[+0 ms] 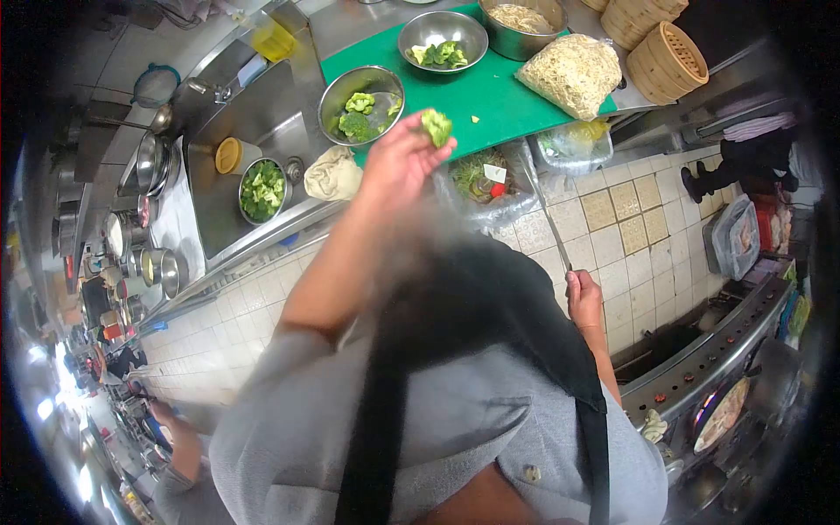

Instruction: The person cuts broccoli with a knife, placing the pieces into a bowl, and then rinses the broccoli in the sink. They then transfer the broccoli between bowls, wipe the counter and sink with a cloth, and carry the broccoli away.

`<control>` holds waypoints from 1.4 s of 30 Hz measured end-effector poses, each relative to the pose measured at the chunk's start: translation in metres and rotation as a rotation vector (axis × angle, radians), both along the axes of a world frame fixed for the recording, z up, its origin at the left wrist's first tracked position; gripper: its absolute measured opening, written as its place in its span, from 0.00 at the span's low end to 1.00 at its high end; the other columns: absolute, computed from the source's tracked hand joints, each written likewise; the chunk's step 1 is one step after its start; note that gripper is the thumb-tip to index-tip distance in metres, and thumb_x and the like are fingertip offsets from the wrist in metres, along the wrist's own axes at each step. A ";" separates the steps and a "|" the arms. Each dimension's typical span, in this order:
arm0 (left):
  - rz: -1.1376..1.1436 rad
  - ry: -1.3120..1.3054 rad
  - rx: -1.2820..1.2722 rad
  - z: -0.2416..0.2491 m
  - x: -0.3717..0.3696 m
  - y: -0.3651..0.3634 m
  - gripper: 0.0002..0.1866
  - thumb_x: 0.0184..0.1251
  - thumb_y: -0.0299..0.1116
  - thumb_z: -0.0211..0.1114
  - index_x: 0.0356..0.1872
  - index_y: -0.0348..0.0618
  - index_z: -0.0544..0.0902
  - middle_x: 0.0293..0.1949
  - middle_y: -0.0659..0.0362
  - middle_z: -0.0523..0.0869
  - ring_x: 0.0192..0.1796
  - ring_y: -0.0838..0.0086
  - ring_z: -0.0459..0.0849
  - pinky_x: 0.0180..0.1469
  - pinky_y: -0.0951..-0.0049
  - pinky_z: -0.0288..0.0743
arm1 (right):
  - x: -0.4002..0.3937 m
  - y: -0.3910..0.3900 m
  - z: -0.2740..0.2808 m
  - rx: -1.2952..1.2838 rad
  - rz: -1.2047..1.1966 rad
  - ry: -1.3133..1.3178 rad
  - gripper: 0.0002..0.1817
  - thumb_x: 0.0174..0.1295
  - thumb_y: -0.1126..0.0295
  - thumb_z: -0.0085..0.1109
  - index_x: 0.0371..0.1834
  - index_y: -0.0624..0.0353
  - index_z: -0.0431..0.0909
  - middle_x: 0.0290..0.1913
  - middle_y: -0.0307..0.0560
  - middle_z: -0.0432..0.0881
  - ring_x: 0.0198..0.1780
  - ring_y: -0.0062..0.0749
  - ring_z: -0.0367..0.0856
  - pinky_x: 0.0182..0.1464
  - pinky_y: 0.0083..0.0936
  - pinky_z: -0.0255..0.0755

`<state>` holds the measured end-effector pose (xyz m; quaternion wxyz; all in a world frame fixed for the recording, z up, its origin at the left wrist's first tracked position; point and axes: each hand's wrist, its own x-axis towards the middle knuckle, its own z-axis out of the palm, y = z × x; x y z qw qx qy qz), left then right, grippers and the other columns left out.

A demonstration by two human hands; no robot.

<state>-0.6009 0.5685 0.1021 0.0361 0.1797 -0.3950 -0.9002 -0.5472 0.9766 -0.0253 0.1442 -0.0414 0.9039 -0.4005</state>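
Through the head camera I counted two hands of the wearer, each with one thing in it. The left hand [398, 162] was pinched narrow, thumb and fingers holding one broccoli floret [437, 128] that showed in front of one green board [477, 92]. The right hand [585, 302] was curled round the handle of one knife [556, 232], held low and out to the side, its blade pointing away from the body.

I made out three bowls with broccoli. The near bowl [376, 77] stood on the board, just beyond the left hand; the far bowl [420, 31] stood further back on it; the sink bowl [285, 206] sat inside one sink [293, 118]. Their pieces overlapped too much for me to count. One deep pan [499, 42] of pale shreds stood beside the far bowl, and one clear bag [573, 74] of similar-looking shreds lay near it.

Below the board's edge I saw two plastic-lined bins [528, 197], one showing a single red piece [498, 190]. One bunched cloth [334, 173] lay between the sink bowl and the left hand.
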 end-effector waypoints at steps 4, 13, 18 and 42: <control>0.018 0.084 -0.128 0.003 -0.059 -0.025 0.19 0.68 0.24 0.57 0.60 0.31 0.71 0.58 0.49 0.78 0.60 0.59 0.78 0.68 0.55 0.69 | -0.007 -0.008 -0.005 -0.004 0.038 0.025 0.16 0.69 0.59 0.56 0.32 0.62 0.77 0.22 0.57 0.78 0.26 0.53 0.78 0.31 0.41 0.71; -0.123 0.037 -1.339 -0.049 -0.084 -0.001 0.19 0.61 0.27 0.61 0.54 0.44 0.82 0.59 0.50 0.79 0.55 0.56 0.81 0.58 0.68 0.74 | -0.004 -0.005 0.009 0.068 -0.021 -0.018 0.17 0.67 0.57 0.59 0.30 0.62 0.78 0.23 0.58 0.79 0.27 0.55 0.78 0.31 0.41 0.71; -0.149 0.098 -1.899 -0.094 -0.084 0.012 0.18 0.60 0.32 0.67 0.52 0.45 0.83 0.48 0.50 0.84 0.53 0.52 0.79 0.58 0.58 0.73 | -0.002 -0.001 0.002 0.170 -0.026 -0.013 0.19 0.66 0.55 0.60 0.30 0.62 0.78 0.25 0.60 0.80 0.29 0.58 0.79 0.32 0.43 0.71; -0.915 -0.126 -1.819 -0.130 -0.025 0.067 0.41 0.61 0.36 0.66 0.75 0.65 0.58 0.77 0.46 0.47 0.76 0.44 0.53 0.73 0.48 0.56 | -0.032 -0.036 0.087 0.456 0.105 0.106 0.20 0.61 0.51 0.63 0.33 0.59 0.81 0.30 0.57 0.83 0.36 0.58 0.82 0.38 0.45 0.73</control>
